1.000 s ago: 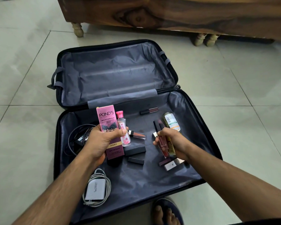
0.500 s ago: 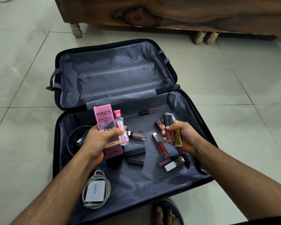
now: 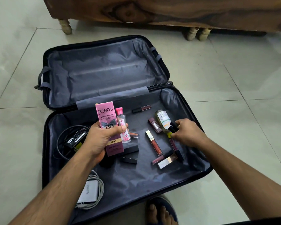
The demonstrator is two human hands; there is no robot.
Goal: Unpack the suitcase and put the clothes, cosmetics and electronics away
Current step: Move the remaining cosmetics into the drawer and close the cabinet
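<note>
Clothes look gone from your suitcase [image 3: 182, 101]. Left hand [image 3: 98, 140] grips box [image 3: 106, 116] and bottle [image 3: 122, 125]; right hand [image 3: 187, 133] pinches tubes at three o'clock. Lipsticks [image 3: 153, 142], chargers [image 3: 89, 192] remain.

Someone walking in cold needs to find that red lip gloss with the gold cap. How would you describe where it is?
Look in the nearer half of the open suitcase on the floor, between the person's two hands. The red lip gloss lies loose on the grey lining, gold cap pointing away. Its neighbours are darker maroon tubes or black boxes; only it pairs a bright red body with a gold cap.
</note>
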